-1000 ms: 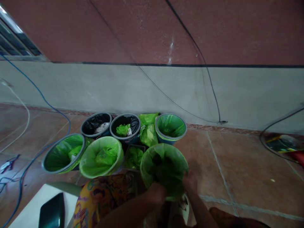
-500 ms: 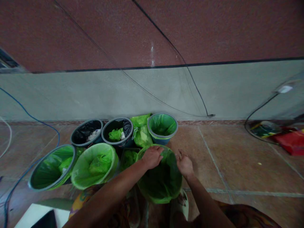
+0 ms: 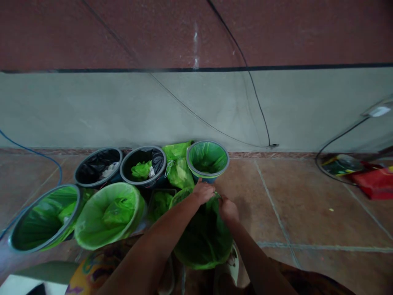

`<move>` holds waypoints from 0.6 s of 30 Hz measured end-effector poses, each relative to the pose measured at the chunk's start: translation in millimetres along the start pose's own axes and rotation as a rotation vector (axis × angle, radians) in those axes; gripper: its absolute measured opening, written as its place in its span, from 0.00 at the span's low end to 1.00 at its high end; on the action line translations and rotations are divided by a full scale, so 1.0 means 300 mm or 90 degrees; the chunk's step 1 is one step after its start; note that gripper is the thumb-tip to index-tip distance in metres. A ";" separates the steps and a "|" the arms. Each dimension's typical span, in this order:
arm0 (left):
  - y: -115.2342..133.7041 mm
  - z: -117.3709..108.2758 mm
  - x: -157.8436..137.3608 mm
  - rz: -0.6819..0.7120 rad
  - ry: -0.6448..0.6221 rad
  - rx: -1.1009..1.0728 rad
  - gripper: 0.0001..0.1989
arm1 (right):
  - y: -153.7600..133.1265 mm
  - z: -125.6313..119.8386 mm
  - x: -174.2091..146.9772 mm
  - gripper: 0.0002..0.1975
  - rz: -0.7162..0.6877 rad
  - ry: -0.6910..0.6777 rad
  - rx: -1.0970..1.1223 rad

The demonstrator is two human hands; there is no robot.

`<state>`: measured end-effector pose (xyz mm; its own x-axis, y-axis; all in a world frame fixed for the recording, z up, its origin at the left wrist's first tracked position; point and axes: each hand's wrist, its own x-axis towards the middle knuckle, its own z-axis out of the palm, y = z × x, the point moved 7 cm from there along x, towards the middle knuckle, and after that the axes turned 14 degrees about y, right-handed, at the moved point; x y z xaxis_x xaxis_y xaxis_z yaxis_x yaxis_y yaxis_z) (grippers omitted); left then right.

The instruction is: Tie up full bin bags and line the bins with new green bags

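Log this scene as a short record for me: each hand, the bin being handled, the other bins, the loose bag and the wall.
Left hand: at the far rim; grip unclear
Right hand: fingers curled on the green liner's far edge
Handled bin: green-lined, in front of the person
Black-lined bins: two, beside the wall
Other green-lined bins: three; two front left, one near the wall
Knotted green bag: between back-row bins
Wall: red above, grey below

can read no text, label, brand, number or sign anywhere; cannot make out any lettering on the blurred red object (image 3: 373, 184) at far right.
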<state>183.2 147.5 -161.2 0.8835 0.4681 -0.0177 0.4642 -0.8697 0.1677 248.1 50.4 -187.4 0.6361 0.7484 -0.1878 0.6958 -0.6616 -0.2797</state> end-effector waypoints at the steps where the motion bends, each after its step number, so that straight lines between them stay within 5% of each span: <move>1: 0.006 0.002 0.006 0.006 -0.001 0.004 0.12 | -0.004 0.003 0.002 0.22 0.008 -0.014 -0.002; 7: 0.021 -0.026 0.002 -0.008 -0.009 -0.013 0.14 | -0.019 -0.024 0.001 0.22 0.006 -0.053 -0.018; 13: -0.059 -0.128 -0.080 -0.087 0.053 -0.034 0.38 | -0.106 -0.101 0.021 0.29 -0.118 0.033 -0.039; 18: -0.218 -0.135 -0.200 -0.204 -0.042 -0.006 0.27 | -0.188 -0.050 0.049 0.23 -0.244 -0.042 -0.003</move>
<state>97.2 182.6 -131.1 0.6945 0.7068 -0.1344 0.7193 -0.6777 0.1529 223.2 97.9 -160.3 0.3071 0.9427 -0.1306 0.8804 -0.3335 -0.3373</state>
